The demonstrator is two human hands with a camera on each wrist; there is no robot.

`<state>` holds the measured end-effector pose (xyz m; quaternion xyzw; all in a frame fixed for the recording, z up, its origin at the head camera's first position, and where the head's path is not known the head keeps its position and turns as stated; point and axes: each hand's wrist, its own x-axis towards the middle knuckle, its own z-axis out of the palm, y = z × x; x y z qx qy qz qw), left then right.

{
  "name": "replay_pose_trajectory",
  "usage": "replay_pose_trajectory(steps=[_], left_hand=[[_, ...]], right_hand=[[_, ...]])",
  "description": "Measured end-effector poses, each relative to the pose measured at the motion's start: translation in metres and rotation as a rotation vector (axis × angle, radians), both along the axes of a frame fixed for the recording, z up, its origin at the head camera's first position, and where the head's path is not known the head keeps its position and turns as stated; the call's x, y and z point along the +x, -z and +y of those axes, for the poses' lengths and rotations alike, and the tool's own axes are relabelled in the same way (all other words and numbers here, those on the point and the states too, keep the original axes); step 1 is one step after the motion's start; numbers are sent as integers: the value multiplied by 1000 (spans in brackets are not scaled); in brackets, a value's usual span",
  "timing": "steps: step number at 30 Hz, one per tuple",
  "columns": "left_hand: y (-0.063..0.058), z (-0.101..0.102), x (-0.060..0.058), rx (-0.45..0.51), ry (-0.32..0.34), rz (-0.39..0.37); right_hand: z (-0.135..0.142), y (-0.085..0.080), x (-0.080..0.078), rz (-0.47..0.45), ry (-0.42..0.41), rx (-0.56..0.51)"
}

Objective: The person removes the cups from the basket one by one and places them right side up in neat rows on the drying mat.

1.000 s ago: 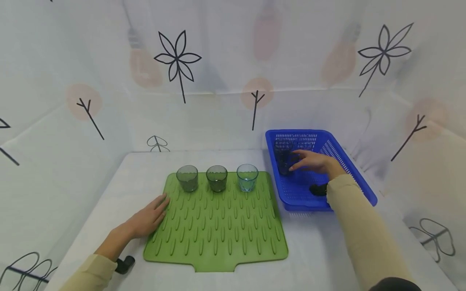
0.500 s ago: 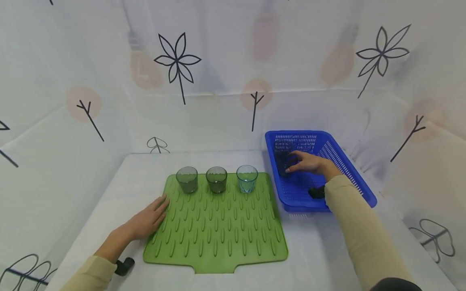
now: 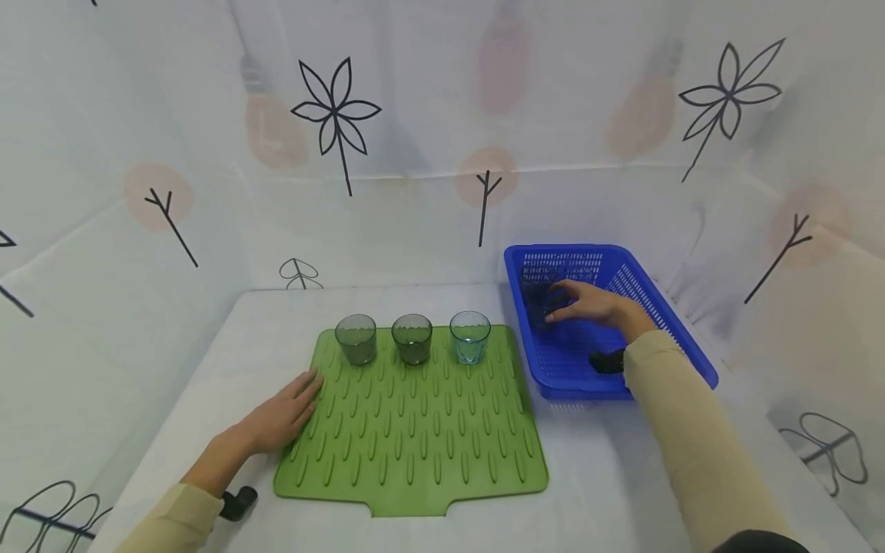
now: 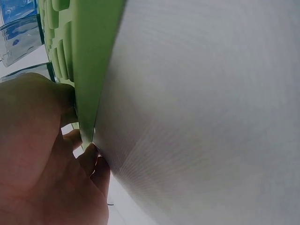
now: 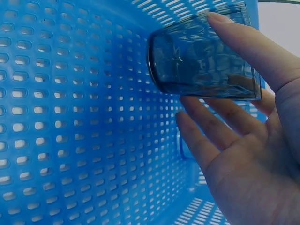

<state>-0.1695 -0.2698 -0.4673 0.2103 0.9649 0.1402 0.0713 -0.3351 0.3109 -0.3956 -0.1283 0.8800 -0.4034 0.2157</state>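
Note:
In the head view my left hand (image 3: pixel 280 415) rests on the left edge of a green drying mat (image 3: pixel 415 430), fingers fairly straight. The left wrist view shows its fingertips against the mat's rim and the white cloth. My right hand (image 3: pixel 591 303) reaches into a blue plastic basket (image 3: pixel 581 384). There it holds a dark-tinted drinking glass (image 5: pixel 197 56), thumb near the rim on one side and fingers on the other. Three glasses stand in a row at the mat's far edge: a grey one (image 3: pixel 356 342), a darker one (image 3: pixel 412 342) and a light blue one (image 3: pixel 470 339).
Part of what looks like another glass (image 5: pixel 185 146) shows behind my right fingers in the basket. A white cloth (image 3: pixel 332 530) covers the table. Patterned white fabric (image 3: pixel 415 230) rises behind it and at both sides.
My right hand shifts only slightly at the glass, staying inside the basket. The left hand, the mat and the three glasses on it keep their places.

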Motion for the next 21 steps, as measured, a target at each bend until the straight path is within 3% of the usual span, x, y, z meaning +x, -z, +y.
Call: replay_pose_trajectory(steps=[21], left_hand=[[6, 0, 1, 26, -16, -1]], right_hand=[[0, -21, 14, 57, -31, 24]])
